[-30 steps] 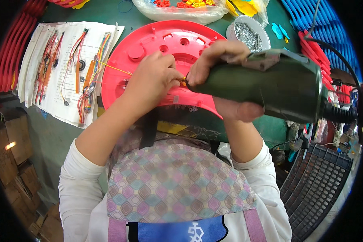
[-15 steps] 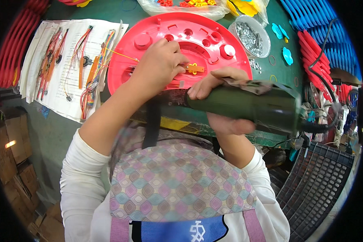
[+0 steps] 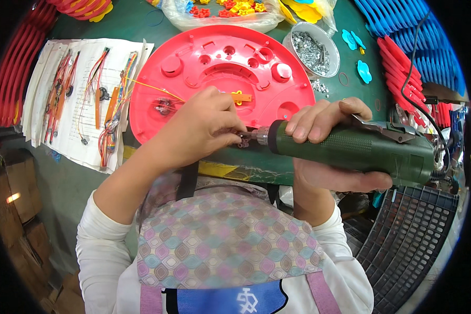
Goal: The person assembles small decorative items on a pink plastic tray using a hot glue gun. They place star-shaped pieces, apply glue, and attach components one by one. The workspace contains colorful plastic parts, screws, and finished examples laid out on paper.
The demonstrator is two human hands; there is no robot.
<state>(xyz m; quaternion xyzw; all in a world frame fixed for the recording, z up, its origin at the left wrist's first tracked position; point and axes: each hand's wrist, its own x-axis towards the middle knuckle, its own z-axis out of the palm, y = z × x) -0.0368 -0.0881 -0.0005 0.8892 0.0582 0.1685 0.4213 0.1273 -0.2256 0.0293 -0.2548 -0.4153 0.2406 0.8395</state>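
My right hand (image 3: 316,123) is wrapped round a dark green electric screwdriver (image 3: 350,149), held level with its bit toward the left. Close to the bit, the thumb and fingers of my left hand (image 3: 206,125) are pinched together; what they hold is too small to make out. Behind both hands lies a red, rounded plastic shell (image 3: 188,49) with posts and recesses, open side up. In its middle recess is an orange strip (image 3: 242,98) with a small yellow part. A thin yellow wire (image 3: 154,88) runs across the shell's left side.
Left of the shell, paper sheets (image 3: 73,118) carry several wired parts. A white tub of screws (image 3: 315,52) stands at the far right, loose screws beside it. Behind is a plastic bag (image 3: 222,21) of small coloured pieces. Red and blue plastic parts (image 3: 424,47) are stacked at right.
The screwdriver has swung right and its bit end now meets my left fingers. My left hand has moved from over the shell's middle to its near edge. The view has shifted slightly.
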